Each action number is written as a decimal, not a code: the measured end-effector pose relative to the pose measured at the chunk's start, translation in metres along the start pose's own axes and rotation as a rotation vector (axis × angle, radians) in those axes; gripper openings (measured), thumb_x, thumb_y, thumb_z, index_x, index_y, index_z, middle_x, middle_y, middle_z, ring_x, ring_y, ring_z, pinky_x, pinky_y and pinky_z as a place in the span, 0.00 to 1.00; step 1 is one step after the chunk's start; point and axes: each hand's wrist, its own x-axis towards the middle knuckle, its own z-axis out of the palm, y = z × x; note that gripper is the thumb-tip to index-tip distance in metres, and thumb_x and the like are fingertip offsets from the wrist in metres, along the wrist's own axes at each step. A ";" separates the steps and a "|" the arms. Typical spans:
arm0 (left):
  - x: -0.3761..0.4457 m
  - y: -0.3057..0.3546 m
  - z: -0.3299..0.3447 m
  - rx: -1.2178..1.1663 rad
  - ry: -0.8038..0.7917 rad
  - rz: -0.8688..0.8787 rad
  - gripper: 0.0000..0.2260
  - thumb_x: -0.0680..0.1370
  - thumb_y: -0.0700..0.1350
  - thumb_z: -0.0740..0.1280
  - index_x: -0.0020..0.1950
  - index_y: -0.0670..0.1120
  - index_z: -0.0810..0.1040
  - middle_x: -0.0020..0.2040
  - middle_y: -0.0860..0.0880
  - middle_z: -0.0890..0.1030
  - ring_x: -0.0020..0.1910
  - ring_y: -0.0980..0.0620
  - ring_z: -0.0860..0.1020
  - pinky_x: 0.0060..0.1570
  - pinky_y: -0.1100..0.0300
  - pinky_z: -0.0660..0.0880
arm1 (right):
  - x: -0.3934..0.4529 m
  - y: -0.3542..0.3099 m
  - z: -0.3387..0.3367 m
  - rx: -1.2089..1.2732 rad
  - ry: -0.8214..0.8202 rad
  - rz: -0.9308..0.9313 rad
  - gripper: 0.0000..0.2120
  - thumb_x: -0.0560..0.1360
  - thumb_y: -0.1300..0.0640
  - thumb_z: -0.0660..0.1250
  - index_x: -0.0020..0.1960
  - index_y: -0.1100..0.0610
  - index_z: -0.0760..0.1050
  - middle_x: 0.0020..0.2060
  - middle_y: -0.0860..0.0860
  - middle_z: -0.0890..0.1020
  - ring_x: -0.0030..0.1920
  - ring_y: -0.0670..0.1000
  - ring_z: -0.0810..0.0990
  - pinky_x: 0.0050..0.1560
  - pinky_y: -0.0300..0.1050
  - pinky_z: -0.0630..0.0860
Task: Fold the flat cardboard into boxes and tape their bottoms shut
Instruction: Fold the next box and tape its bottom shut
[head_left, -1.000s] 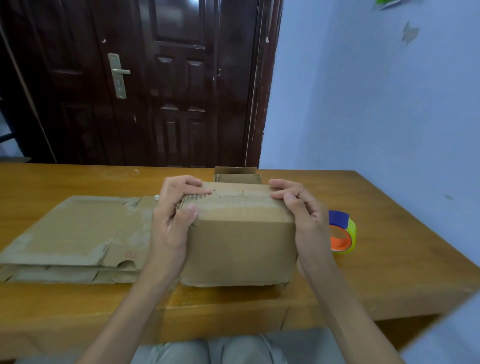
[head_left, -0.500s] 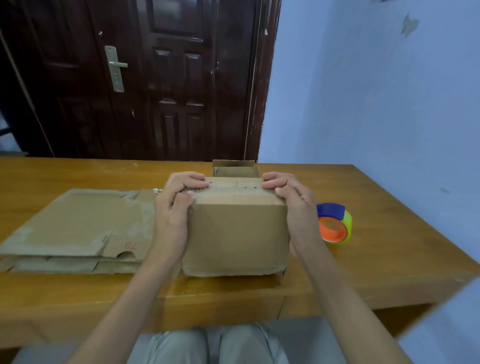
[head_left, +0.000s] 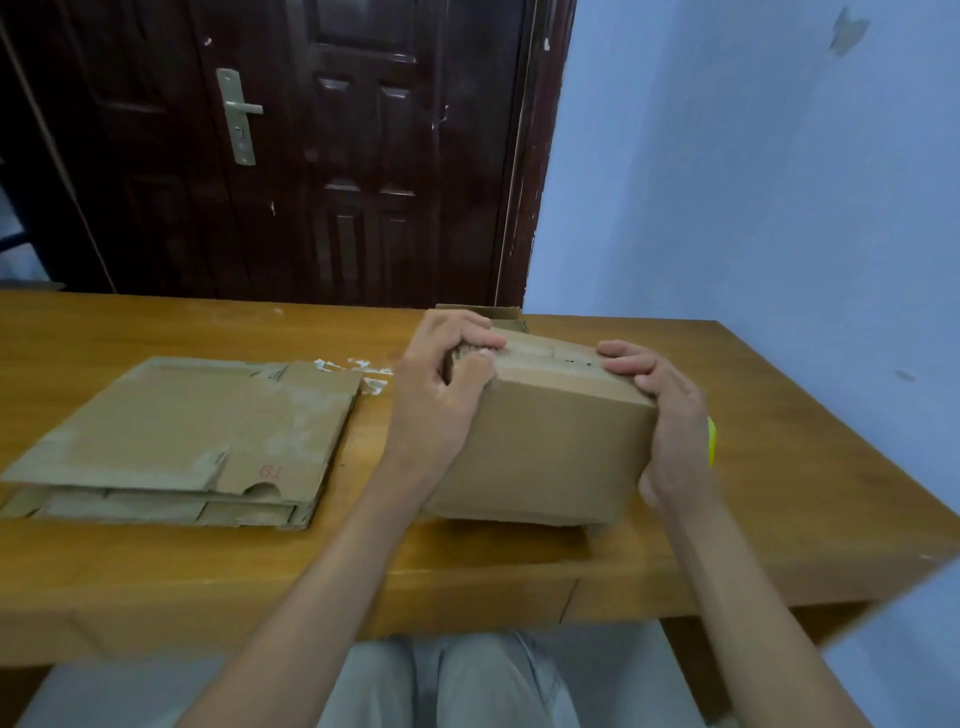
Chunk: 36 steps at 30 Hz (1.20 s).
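Your two bare hands hold a plain brown folded cardboard box (head_left: 540, 441) that stands on the near half of an orange-brown wooden table (head_left: 779, 493), directly ahead of you. The box is turned a little, so one upright corner edge sits under your right palm. Its broad front face is smooth and unmarked. Its top is closed by flaps, with a strip of glossy brownish tape running along the top between your fingertips. The lower right corner looks slightly crushed.

Your left hand (head_left: 441, 400) is clamped on the box's top left corner: the fingers curl over the top edge while the thumb presses against the side below them, pinching a ragged corrugated flap edge. Your right hand (head_left: 670, 410) is clamped on the top right corner, fingers together and lying flat over the top, palm against the side.

Well to the left of your left fingers lies a stack of flat brown cardboard sheets (head_left: 182, 441), scuffed with pale patches. Red writing on the top sheet appears upside down and reads roughly "TD"; I cannot be sure. Just behind your right palm, a sliver of a yellow-green tape roll (head_left: 711, 447) peeks out. Beyond your left fingertips, part of another small brown open cardboard box (head_left: 493, 313) shows.
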 end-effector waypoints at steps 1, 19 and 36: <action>-0.001 -0.001 0.002 0.000 -0.009 0.006 0.11 0.79 0.48 0.62 0.52 0.47 0.84 0.59 0.53 0.80 0.64 0.54 0.76 0.61 0.70 0.69 | -0.001 0.001 -0.003 -0.015 0.006 -0.008 0.17 0.78 0.69 0.55 0.41 0.61 0.82 0.57 0.56 0.86 0.64 0.55 0.81 0.70 0.54 0.72; -0.085 -0.025 -0.057 -0.526 0.038 -0.892 0.17 0.85 0.60 0.60 0.71 0.55 0.74 0.57 0.40 0.87 0.57 0.39 0.86 0.58 0.46 0.83 | 0.012 -0.020 0.042 0.070 0.024 -0.085 0.16 0.75 0.66 0.59 0.40 0.59 0.85 0.55 0.53 0.86 0.60 0.49 0.82 0.62 0.42 0.74; -0.072 -0.030 -0.035 -0.662 0.080 -1.071 0.14 0.89 0.48 0.55 0.68 0.53 0.78 0.63 0.41 0.85 0.66 0.34 0.80 0.66 0.36 0.75 | 0.008 -0.011 0.032 0.044 0.036 -0.071 0.16 0.76 0.68 0.59 0.40 0.59 0.85 0.55 0.54 0.86 0.61 0.51 0.81 0.60 0.41 0.74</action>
